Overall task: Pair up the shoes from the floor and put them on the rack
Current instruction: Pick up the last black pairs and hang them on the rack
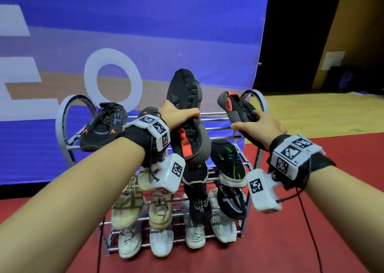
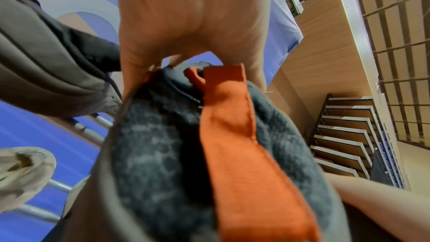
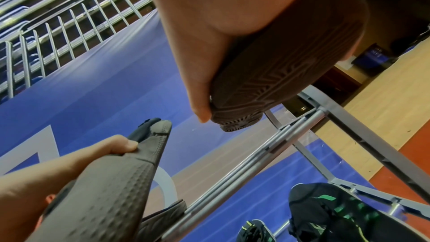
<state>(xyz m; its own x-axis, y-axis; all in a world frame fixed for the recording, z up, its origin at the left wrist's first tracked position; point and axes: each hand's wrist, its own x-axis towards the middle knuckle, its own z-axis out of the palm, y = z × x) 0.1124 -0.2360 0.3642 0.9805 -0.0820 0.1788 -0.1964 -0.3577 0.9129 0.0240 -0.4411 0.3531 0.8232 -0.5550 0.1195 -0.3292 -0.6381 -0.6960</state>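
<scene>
Head view: at frame centre the left hand [image 1: 180,115] grips a black shoe [image 1: 185,98] with an orange heel strap, toe up, above the rack [image 1: 220,115], while to its right the right hand [image 1: 262,125] grips its mate [image 1: 236,108] over the rack's top rails.

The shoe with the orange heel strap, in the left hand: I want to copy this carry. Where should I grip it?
Grip the shoe at the heel collar from above, as the left hand does: the orange strap marks the heel, and the rim there gives the fingers an edge to curl over.
</scene>
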